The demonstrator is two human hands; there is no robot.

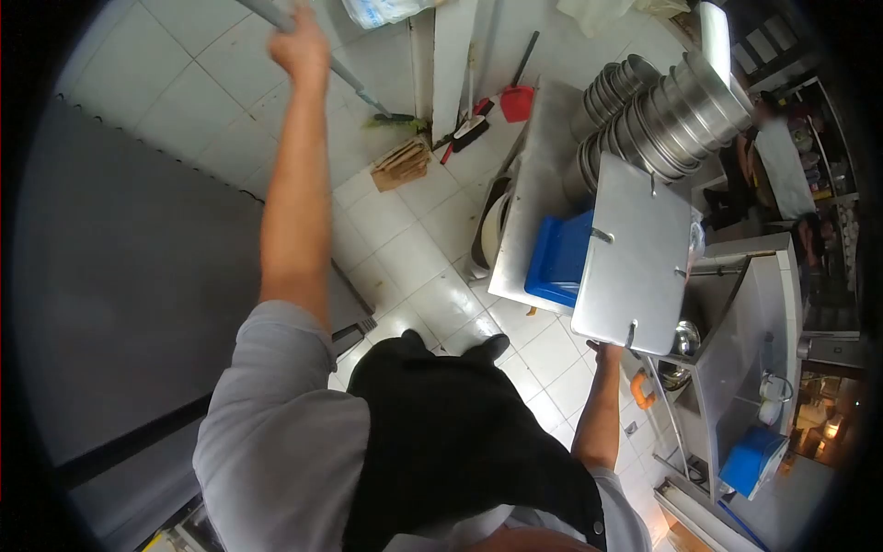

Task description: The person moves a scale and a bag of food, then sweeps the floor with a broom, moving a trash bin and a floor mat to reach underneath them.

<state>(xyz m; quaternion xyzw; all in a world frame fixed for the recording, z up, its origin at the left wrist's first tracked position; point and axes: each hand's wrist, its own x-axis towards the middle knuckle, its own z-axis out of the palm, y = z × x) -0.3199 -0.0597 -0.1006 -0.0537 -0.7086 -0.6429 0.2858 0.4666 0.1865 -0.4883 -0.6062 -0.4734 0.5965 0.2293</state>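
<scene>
My left hand [299, 51] is stretched far forward at the top left, its fingers wrapped round the grey handle of a broom [348, 77]. The handle slants down to a broom head [397, 120] with green bristles on the floor by the wall. At the lower right, my right hand [605, 350] grips the near edge of a flat rectangular steel lid [635, 258] with rounded corners and dark clips or notches along its sides. Part of that hand is hidden under the lid. A blue plastic bin [559, 258] sits partly beneath the lid.
Stacked steel pots [676, 120] stand on a steel table [538, 175] at the right. A red dustpan [517, 103], a brush [471, 136] and flattened cardboard [401, 164] lie near the wall. A large grey surface [138, 276] fills the left side. White tiles [405, 248] cover the floor.
</scene>
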